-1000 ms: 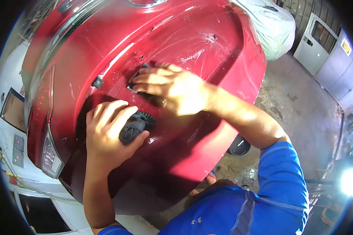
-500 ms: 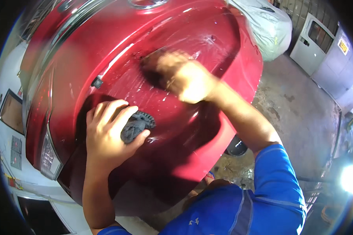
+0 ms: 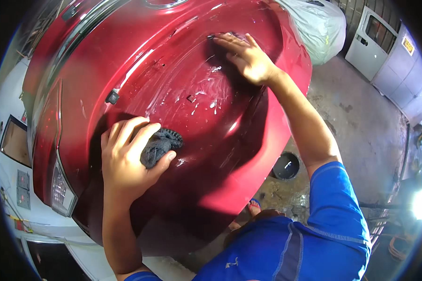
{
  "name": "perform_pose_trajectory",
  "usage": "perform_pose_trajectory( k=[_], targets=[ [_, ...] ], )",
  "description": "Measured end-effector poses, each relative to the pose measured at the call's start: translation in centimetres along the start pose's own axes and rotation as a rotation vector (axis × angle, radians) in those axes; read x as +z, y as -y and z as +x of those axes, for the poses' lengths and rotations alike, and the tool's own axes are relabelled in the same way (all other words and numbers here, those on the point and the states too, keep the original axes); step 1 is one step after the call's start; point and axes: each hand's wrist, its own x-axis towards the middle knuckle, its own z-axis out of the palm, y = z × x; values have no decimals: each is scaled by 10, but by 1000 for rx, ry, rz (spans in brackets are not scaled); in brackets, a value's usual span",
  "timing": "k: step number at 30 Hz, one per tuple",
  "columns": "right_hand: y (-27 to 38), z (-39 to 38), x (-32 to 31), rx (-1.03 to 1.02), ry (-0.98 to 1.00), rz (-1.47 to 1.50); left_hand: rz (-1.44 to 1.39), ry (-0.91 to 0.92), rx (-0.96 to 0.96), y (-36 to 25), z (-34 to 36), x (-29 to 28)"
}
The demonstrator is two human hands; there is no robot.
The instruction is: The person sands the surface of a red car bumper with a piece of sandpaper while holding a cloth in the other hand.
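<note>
The left hand point(image 3: 126, 152) grips a black cloth point(image 3: 161, 145) on the red car panel point(image 3: 166, 105). Rightward beyond the cloth, the right hand point(image 3: 249, 62) points its fingers left; whether gripping, I cannot tell.

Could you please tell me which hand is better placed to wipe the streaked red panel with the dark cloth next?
Probably the left hand: it holds the dark cloth on the red panel, while the right hand lies away from the cloth.

We had on a bright blue short-sleeved shirt point(image 3: 253, 246) with pale seam stitching point(image 3: 335, 235), a dark grey inset panel point(image 3: 288, 253), small whitish logo point(image 3: 231, 263), plus red-and-blue footwear point(image 3: 254, 203), left hand point(image 3: 126, 152) and right hand point(image 3: 249, 58) bare.
</note>
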Motion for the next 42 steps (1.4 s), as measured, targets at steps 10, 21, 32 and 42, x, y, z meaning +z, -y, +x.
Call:
perform_pose_trajectory(
  k=[10,21,32,42],
  targets=[
    [87,-2,0,71,53,-105,35,-1,-9,5,-9,-10],
    [53,-15,5,224,-229,-281,-1,-12,-8,6,-6,-6],
    [109,2,42,36,83,-200,58,2,-1,9,-16,-12],
    [95,14,31,54,-8,-214,66,-21,-10,10,-14,-13]
  ],
)
